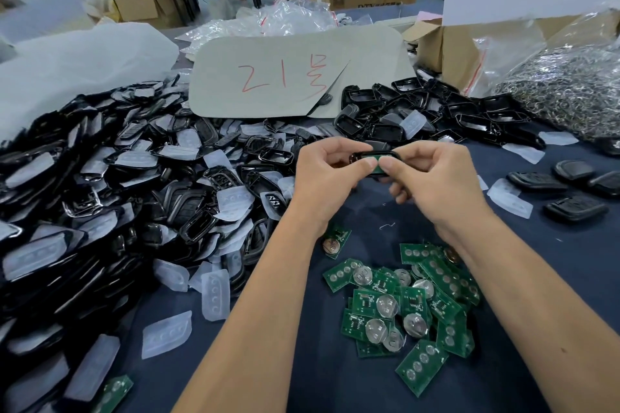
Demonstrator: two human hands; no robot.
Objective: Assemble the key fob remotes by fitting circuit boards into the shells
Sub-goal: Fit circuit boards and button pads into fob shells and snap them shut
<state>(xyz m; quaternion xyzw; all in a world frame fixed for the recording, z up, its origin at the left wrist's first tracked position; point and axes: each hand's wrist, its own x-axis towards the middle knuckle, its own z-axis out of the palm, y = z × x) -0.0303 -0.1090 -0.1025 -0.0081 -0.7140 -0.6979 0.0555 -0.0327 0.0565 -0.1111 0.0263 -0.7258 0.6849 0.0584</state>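
Observation:
Both hands hold one black key fob shell (360,156) above the dark blue table. A green circuit board (379,169) lies inside it. My left hand (327,178) grips the shell's left end, its thumb pressing on the board. My right hand (439,181) grips the right end, thumb tip meeting the left thumb on the board. A pile of loose green circuit boards (412,305) with round battery clips lies below my right wrist. A large heap of black shells and translucent button pads (117,194) fills the left side.
More black shells (419,117) lie behind my hands. Some closed fobs (575,208) sit at the right. A grey card with red writing (295,77) leans at the back, beside a cardboard box (446,54) and a bag of metal rings (570,84).

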